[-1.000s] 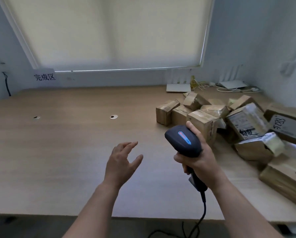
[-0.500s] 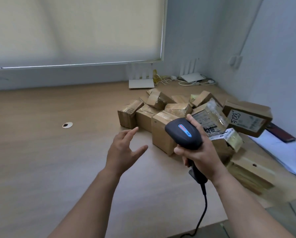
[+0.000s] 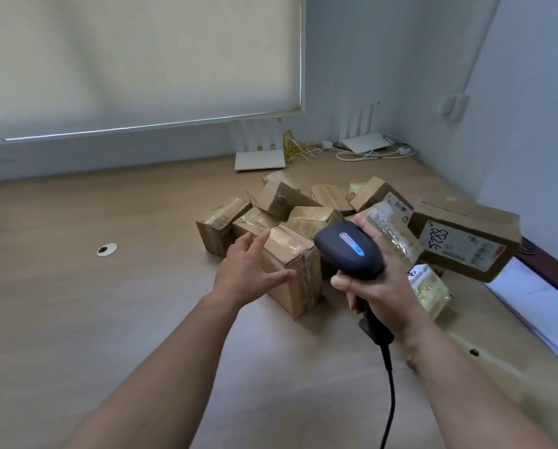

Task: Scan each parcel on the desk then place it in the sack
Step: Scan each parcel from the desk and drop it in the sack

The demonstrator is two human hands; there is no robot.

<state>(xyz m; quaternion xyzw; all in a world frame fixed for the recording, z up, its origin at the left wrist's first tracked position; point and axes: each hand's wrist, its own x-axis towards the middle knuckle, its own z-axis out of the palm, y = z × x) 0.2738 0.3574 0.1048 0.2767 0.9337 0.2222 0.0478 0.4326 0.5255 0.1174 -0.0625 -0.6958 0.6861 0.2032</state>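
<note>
The left hand (image 3: pixel 250 273) has gone forward since a moment ago and now reaches the nearest parcel (image 3: pixel 292 270), where before it hung over bare wood. Its fingers are spread and straight. The fingertips lie at the top left edge of that box and the thumb points along its front side. It does not have hold of the box.

The right hand (image 3: pixel 376 286) has kept its grip on the black scanner (image 3: pixel 349 249) the whole time. The fingers are curled tight round the handle, and the scanner's fat head, with a blue and red mark on top, sticks up above the hand. A black cable (image 3: pixel 389 396) hangs down from the handle.

The nearest parcel is a brown taped box that stands on the bench (image 3: pixel 76 303), at the front of a messy pile of parcels (image 3: pixel 306 205). Most are small brown boxes that lean on each other. Behind the scanner is a parcel wrapped in shiny clear tape. On the right, a long box (image 3: pixel 465 241) with a white label and "5788" written by hand rests tilted on the pile.

Past the pile, by the wall, sit a white router (image 3: pixel 259 158), another white router (image 3: pixel 365 142), and some yellow and white cords. White papers (image 3: pixel 540 306) lie at the right edge of the bench. A small round hole (image 3: pixel 106 249) is in the wood on the left. A pale window blind (image 3: pixel 135 56) hangs above.
</note>
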